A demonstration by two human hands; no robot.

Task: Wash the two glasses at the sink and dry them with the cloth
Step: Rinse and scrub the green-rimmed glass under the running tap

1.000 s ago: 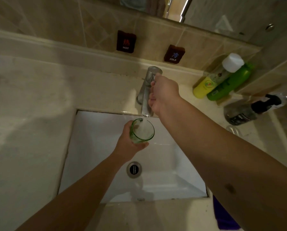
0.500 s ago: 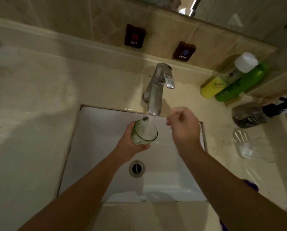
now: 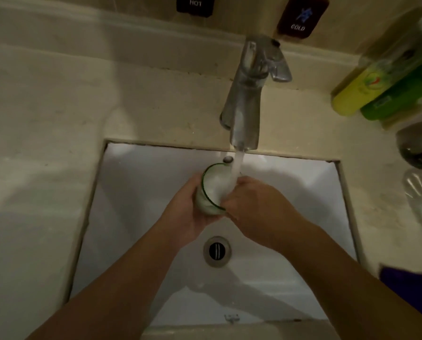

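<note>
A green-rimmed glass (image 3: 211, 192) is tilted under the running water from the chrome faucet (image 3: 250, 94), above the white sink (image 3: 131, 217). My left hand (image 3: 188, 217) grips the glass from below and the left. My right hand (image 3: 251, 207) is on its right side, fingers at the rim. A second, clear glass (image 3: 421, 197) lies on its side on the counter at the right edge. A purple cloth (image 3: 411, 288) lies on the counter at the lower right, partly cut off by the frame.
Yellow (image 3: 352, 96) and green (image 3: 396, 99) bottles and a dark pump bottle (image 3: 418, 146) lie on the counter right of the faucet. The drain (image 3: 217, 251) sits mid-basin. HOT and COLD labels are on the tiled wall. Beige countertop (image 3: 45, 143) stretches left.
My right hand left the faucet handle, came down and closed on the glass's right side. Water keeps running into the glass. The view has moved closer to the sink.
</note>
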